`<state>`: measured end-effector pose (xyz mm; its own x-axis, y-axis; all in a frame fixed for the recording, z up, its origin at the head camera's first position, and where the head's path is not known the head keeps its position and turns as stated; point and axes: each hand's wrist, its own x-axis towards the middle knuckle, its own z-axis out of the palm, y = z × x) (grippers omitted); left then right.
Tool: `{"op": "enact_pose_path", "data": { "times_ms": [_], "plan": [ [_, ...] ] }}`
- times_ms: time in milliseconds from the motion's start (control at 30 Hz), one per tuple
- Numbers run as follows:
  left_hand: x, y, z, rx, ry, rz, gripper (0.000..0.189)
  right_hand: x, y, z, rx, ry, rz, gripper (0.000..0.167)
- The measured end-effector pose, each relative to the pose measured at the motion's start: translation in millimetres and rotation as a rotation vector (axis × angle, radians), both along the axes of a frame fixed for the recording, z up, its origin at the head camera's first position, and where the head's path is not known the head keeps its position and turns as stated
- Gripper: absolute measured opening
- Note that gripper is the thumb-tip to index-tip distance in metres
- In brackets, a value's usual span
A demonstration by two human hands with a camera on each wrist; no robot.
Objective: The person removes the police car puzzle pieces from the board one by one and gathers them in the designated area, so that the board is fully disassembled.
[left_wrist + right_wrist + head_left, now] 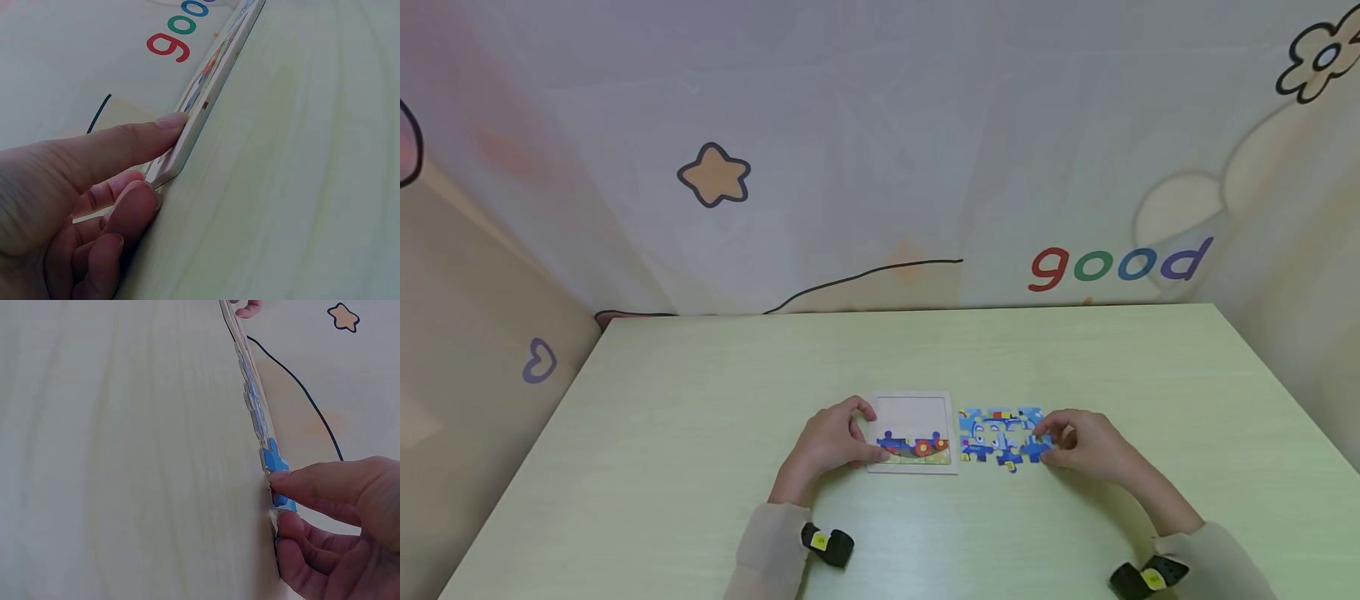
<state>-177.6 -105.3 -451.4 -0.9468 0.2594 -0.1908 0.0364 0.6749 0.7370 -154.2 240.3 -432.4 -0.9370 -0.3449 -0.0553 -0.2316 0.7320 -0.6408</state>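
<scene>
A white-framed puzzle tray (913,415) lies on the table, its lower part filled with joined pieces (921,448) showing a blue, red and green picture. My left hand (835,435) grips the tray's left edge, thumb over the rim and fingers at its side, as the left wrist view shows. Just right of the tray lies a group of blue puzzle pieces (988,437) with part of a cartoon face on them. At the right end of that group, my right hand (1090,446) pinches a blue puzzle piece (275,459) between thumb and fingers, which partly hide it.
The pale green table (700,400) extends around both hands. Behind it hangs a printed cloth backdrop (850,167) with a star and the word "good". A black wrist device (829,545) sits on the left sleeve, another black device (1148,577) on the right.
</scene>
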Motion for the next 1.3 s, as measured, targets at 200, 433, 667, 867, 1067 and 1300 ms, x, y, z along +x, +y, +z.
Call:
{"op": "enact_pose_path", "data": {
  "times_ms": [200, 433, 667, 867, 1067, 1300],
  "plan": [
    [-0.2, 0.1, -0.4, -0.001, 0.001, 0.002, 0.047, 1.1, 0, -0.2, -0.008, 0.004, 0.01, 0.02],
    [-0.2, 0.4, 0.1, 0.002, 0.001, 0.002, 0.047, 0.3, 1, -0.7, 0.002, 0.01, 0.012, 0.018],
    [-0.2, 0.9, 0.4, 0.007, -0.001, 0.001, 0.047, 0.5, 0, 0.7, -0.005, -0.002, 0.012, 0.017],
    [-0.3, -1.0, -0.6, -0.001, 0.004, -0.001, 0.047, -3.0, -16, 6.0, -0.044, 0.003, 0.026, 0.015],
    [-0.6, -2.7, -0.9, 0.008, 0.001, -0.003, 0.047, -11.2, -59, 12.0, -0.125, -0.011, 0.092, 0.017],
    [-2.3, -6.3, -1.4, 0.07, -0.054, -0.019, 0.046, -16.9, -105, 11.1, -0.204, -0.085, 0.178, 0.02]
  ]
}}
